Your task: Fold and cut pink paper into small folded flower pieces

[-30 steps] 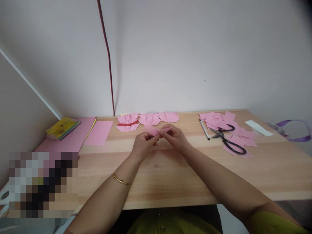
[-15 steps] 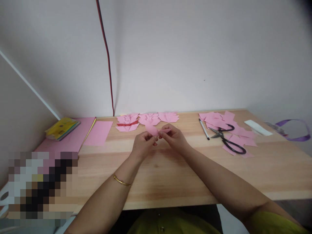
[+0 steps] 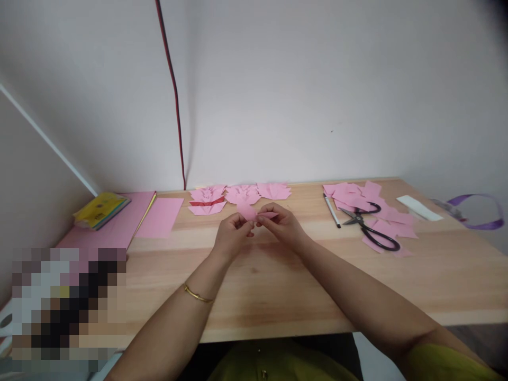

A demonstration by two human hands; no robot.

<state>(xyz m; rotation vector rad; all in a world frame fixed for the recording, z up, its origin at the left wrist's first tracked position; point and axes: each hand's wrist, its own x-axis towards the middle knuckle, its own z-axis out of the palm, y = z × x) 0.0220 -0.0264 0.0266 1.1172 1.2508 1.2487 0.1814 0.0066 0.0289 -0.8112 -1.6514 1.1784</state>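
Note:
A small pink piece of paper is pinched between both hands over the middle of the wooden table. My left hand grips its left part with thumb and fingers. My right hand pinches the right part, where a pointed end shows along the fingers. The fingers partly hide the paper, so its exact folds cannot be made out. Just beyond the hands lie several folded pink paper pieces in fan-like groups. One group at the left has a red band across it.
To the right are a pen, black-handled scissors, loose pink paper pieces and a white strip. At left, a yellow packet rests on pink sheets. A wall stands behind the table.
Both hands stay in nearly the same place, still pinching the pink paper. The paper between them has shifted slightly, and its right part appears a little narrower.

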